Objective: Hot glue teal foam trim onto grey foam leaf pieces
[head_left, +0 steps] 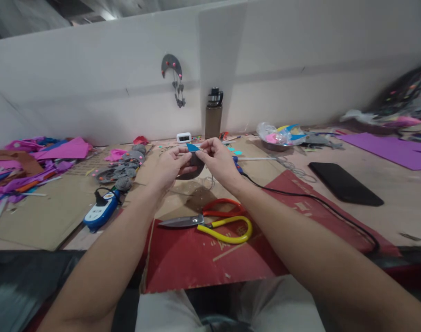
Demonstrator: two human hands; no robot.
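Observation:
My left hand (170, 164) and my right hand (217, 159) are raised together above the table, fingers closed. Between them they hold a dark grey felt piece (193, 169). A small blue felt scrap (192, 147) sits on its top edge, pinched between the fingertips of both hands. Below my hands, scissors with one red and one yellow handle (215, 222) lie shut on a red cardboard sheet (210, 258).
A black cord (314, 199) runs right from behind my right hand. A black phone (345, 183) lies at right. A blue-white power strip (101, 210), grey felt shapes (125, 168), a bottle (213, 114), a bowl of scraps (277, 136) and purple felt (390, 148) surround the work area.

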